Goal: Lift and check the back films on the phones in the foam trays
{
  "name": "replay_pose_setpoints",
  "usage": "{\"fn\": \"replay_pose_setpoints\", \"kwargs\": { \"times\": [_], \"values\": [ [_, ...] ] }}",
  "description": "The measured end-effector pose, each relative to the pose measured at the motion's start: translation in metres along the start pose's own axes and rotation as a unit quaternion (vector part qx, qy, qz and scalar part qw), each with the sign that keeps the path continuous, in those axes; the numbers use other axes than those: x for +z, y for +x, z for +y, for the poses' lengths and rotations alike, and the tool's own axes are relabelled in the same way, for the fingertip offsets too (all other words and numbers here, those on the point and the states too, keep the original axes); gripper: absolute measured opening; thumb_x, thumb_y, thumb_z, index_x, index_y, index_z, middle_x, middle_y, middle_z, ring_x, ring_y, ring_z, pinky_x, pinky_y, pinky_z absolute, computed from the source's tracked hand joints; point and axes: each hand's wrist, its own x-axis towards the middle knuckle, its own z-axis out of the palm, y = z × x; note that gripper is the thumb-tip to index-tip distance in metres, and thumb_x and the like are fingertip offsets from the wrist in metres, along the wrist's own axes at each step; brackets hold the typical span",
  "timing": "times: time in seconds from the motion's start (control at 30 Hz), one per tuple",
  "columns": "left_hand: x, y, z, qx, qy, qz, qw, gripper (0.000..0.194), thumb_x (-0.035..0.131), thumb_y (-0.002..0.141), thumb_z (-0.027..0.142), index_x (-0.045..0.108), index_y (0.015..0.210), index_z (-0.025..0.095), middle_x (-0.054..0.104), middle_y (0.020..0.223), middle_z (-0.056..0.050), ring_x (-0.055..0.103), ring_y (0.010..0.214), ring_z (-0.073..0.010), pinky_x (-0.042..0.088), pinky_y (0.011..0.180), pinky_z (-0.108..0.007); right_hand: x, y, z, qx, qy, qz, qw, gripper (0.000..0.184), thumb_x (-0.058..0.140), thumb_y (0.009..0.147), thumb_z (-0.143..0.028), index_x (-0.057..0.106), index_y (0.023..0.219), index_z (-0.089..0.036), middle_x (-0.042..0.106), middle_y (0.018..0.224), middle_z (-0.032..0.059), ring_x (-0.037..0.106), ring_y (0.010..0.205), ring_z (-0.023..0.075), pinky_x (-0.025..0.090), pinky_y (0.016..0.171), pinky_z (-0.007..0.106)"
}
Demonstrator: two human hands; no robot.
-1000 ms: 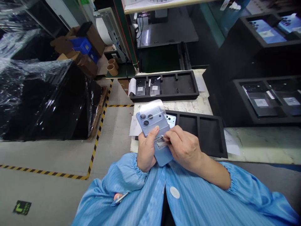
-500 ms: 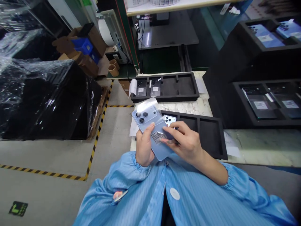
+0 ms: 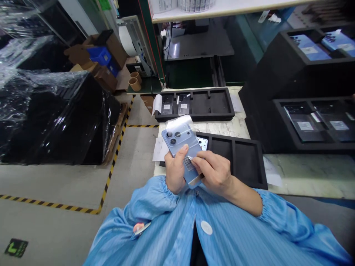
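A light blue smartphone lies back side up in my left hand, whose fingers are closed around its left edge with the thumb on its back. Clear film covers the back and sticks out past the camera end. Printed on white, a label sits on the phone's lower back. My right hand is closed in a pinch at the label's upper right edge, which looks lifted. Under the hands, a black foam tray holds another phone, partly hidden.
Farther back, a second foam tray holds two dark phones. Stacked foam trays with more phones rise on the right. Paper sheets lie by the near tray. A shelf overhangs the bench; film-wrapped black stacks stand left.
The phone has shifted slightly right in my left hand. My right hand has gone from loosely spread fingers over the phone to a pinch at the label's edge.
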Motion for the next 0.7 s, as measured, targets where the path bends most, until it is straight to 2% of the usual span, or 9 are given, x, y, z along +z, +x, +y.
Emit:
{"fn": "replay_pose_setpoints", "kwargs": {
  "times": [0.13,0.27,0.4,0.5,0.7],
  "values": [
    [-0.001,0.007,-0.006,0.017,-0.017,-0.026,0.999,0.04,0.073,0.07,0.033,0.059,0.103,0.014,0.069,0.094,-0.007,0.066,0.08,-0.019,0.051,0.075,-0.033,0.001,0.001,-0.007,-0.006,0.023,0.001,1.0,0.011,0.05,0.085,-0.008,0.059,0.081,-0.012,0.06,0.079,0.0064,0.052,0.065,0.0103,0.04,0.058,0.022],
    [-0.002,0.013,-0.006,0.05,0.007,-0.024,0.998,0.037,0.073,0.071,0.034,0.061,0.1,0.014,0.069,0.094,-0.006,0.065,0.078,-0.0173,0.05,0.074,-0.031,0.001,0.006,-0.011,0.001,0.023,-0.011,1.0,0.014,0.05,0.087,-0.009,0.058,0.076,-0.013,0.06,0.076,0.0043,0.051,0.062,0.0093,0.039,0.058,0.022],
    [0.0,0.01,-0.001,0.038,0.001,0.006,0.999,0.034,0.075,0.068,0.032,0.061,0.093,0.014,0.069,0.084,-0.003,0.064,0.07,-0.0141,0.05,0.068,-0.026,0.003,0.011,-0.006,0.032,0.011,0.002,0.999,0.014,0.058,0.087,-0.026,0.057,0.079,-0.014,0.061,0.08,0.0045,0.053,0.062,0.0099,0.04,0.057,0.023],
    [0.001,0.004,0.003,0.017,-0.026,0.004,1.0,0.034,0.075,0.067,0.031,0.06,0.092,0.014,0.069,0.079,-0.002,0.064,0.067,-0.0143,0.05,0.066,-0.026,0.004,0.012,-0.001,0.059,0.007,0.006,0.998,0.019,0.058,0.087,-0.032,0.055,0.081,-0.015,0.06,0.083,0.0053,0.055,0.064,0.0094,0.043,0.058,0.021],
    [0.002,-0.002,0.006,0.022,-0.044,-0.02,0.999,0.038,0.075,0.067,0.031,0.062,0.098,0.014,0.07,0.089,-0.005,0.066,0.076,-0.0186,0.051,0.075,-0.033,0.005,0.01,0.004,0.149,0.041,-0.001,0.988,0.035,0.06,0.083,-0.049,0.053,0.089,-0.015,0.057,0.096,0.0092,0.058,0.073,0.0127,0.046,0.055,0.021]
  ]
}}
